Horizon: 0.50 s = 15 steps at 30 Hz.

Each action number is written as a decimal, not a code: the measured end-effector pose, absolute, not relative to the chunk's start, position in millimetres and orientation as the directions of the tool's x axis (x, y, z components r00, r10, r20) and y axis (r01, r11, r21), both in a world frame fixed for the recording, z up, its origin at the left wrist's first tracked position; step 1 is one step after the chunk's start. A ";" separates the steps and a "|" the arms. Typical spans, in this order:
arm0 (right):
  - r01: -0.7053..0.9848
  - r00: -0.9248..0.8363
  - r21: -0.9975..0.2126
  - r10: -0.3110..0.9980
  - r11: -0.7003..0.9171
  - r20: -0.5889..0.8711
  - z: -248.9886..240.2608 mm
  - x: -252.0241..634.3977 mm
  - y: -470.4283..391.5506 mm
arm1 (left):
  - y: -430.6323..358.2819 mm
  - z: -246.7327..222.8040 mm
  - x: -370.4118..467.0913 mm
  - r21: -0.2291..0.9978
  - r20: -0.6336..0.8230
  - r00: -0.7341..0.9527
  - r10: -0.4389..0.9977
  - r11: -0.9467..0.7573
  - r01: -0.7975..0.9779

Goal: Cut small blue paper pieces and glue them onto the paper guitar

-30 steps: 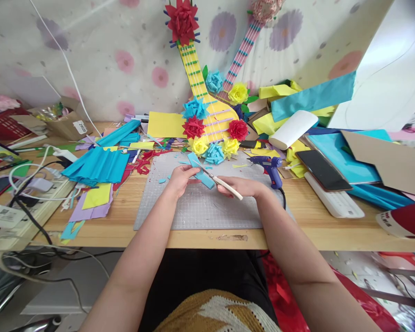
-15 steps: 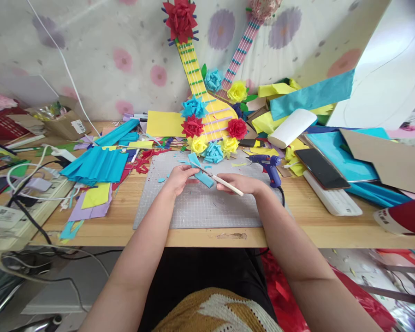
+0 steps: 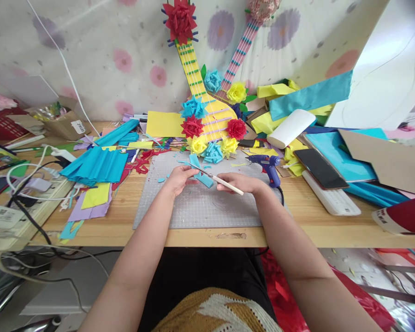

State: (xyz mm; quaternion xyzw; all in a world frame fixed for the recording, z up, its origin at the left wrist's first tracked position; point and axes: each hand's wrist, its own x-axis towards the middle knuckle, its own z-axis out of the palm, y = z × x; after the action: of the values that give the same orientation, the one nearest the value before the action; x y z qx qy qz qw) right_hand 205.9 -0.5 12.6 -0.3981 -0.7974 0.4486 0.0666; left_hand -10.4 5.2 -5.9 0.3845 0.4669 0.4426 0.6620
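My left hand [image 3: 180, 180] pinches a strip of light-blue crepe paper [image 3: 204, 179] between thumb and fingers, above the grey cutting mat [image 3: 193, 214]. In my right hand [image 3: 238, 182] is a pair of scissors [image 3: 232, 186] with a white handle, seen nearly edge-on. Their thin metal blades lie across the blue strip, and the tips reach close to my left fingertips. Whether the blades are parted is too small to tell. Small blue paper scraps [image 3: 161, 180] lie on the mat left of my hands.
A yellow paper guitar [image 3: 216, 115] with paper flowers leans behind the mat. A blue glue gun [image 3: 268, 167] sits to the right, near a dark phone [image 3: 321, 168]. Folded blue crepe paper [image 3: 97, 165] and a power strip [image 3: 31, 216] with cables are left. A red-and-white cup [image 3: 403, 216] stands far right.
Both hands stay almost in place. The blue strip has tilted or shifted very slightly against the scissor blades.
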 end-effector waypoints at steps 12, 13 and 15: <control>0.579 -0.659 -0.772 0.709 0.264 -0.252 10.3 206.3 2.7 | 4.9 -3.8 -11.6 0.913 -0.300 0.206 0.931 0.343 -0.220; 0.579 -0.657 -0.771 0.710 0.263 -0.251 10.1 206.2 2.7 | 4.7 -3.3 -11.2 0.913 -0.299 0.206 0.932 0.342 -0.222; 0.577 -0.654 -0.775 0.715 0.258 -0.249 9.5 206.2 2.9 | 4.2 -2.7 -10.3 0.912 -0.296 0.204 0.933 0.340 -0.228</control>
State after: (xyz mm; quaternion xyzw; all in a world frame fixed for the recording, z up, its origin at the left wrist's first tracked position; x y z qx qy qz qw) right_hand 206.2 2.9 9.5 -0.4091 -0.7893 0.4514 0.0762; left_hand -10.3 4.2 -2.7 0.3815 0.4620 0.4297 0.6756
